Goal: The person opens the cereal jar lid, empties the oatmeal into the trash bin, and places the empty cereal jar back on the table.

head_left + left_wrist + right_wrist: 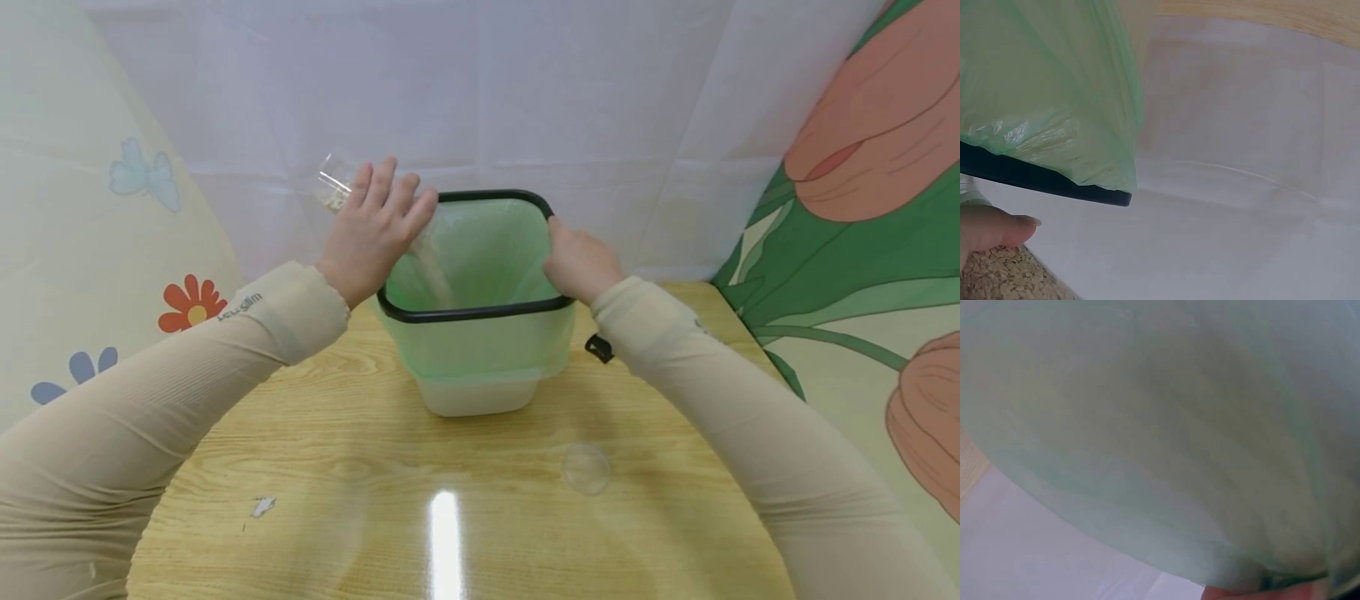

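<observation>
My left hand (pixel 381 225) grips a clear jar (pixel 335 177), tipped over the left side of a bin (pixel 480 400). Pale flakes that look like oats (pixel 433 273) stream from it into the bin. In the left wrist view my thumb lies across the jar, with more flakes (pixel 1004 275) behind the clear wall. A green plastic bag (pixel 483 354) lines the bin and hangs over its outside, under a black rim (pixel 474 314). On the right side, my right hand (pixel 581 260) grips the rim and bag; in the right wrist view the bag hides most of that hand.
A clear round lid (pixel 587 468) lies on the wooden table (pixel 360 467), nearer me than the bin. Close to my right wrist is a small black piece (pixel 599 347). A white cloth (pixel 645 108) hangs right behind the bin, with printed panels on both sides.
</observation>
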`<action>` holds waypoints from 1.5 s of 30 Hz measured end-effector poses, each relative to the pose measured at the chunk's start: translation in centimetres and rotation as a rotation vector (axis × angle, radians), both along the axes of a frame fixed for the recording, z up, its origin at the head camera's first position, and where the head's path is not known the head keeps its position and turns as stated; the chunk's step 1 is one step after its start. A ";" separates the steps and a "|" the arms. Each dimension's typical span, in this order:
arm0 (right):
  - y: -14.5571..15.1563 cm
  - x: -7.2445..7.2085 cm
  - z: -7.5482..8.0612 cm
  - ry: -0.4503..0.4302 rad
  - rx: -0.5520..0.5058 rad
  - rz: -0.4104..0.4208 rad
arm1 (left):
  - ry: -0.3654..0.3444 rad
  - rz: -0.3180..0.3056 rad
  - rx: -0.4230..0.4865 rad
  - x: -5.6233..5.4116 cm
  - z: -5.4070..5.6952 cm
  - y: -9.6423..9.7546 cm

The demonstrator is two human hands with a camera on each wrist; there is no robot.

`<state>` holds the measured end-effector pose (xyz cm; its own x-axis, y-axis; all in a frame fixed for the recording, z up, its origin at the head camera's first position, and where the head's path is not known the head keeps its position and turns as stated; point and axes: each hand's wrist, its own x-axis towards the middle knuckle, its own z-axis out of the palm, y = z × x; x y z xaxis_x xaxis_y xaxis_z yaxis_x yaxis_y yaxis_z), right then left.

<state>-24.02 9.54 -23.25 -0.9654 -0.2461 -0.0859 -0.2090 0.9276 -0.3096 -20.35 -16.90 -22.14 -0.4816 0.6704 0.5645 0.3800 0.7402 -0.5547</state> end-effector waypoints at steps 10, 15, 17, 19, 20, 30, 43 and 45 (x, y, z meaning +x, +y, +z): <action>-0.1 -0.1 0.0 0.000 0.005 -0.001 | 0.002 0.009 -0.009 -0.1 0.0 0.0; -0.1 -0.2 -0.1 -0.001 0.011 -0.002 | -0.012 0.010 0.003 0.0 0.0 0.0; -0.1 -0.2 -0.1 -0.002 0.011 -0.001 | -0.016 0.010 0.005 0.0 0.1 0.0; 0.0 -0.2 -0.1 -0.001 0.010 0.000 | -0.017 0.013 0.002 0.0 0.1 0.0; 0.0 -0.2 -0.1 -0.001 0.007 0.000 | -0.018 0.014 -0.001 0.0 0.1 0.0; -0.1 -0.1 0.0 -0.009 -0.010 -0.001 | -0.009 0.007 -0.002 -0.2 0.0 0.0; -0.1 0.0 0.1 -0.005 -0.017 0.002 | -0.012 0.002 -0.006 -0.1 0.0 0.0; -0.1 0.0 0.1 -0.004 -0.019 0.003 | -0.010 0.002 -0.008 -0.1 0.0 0.1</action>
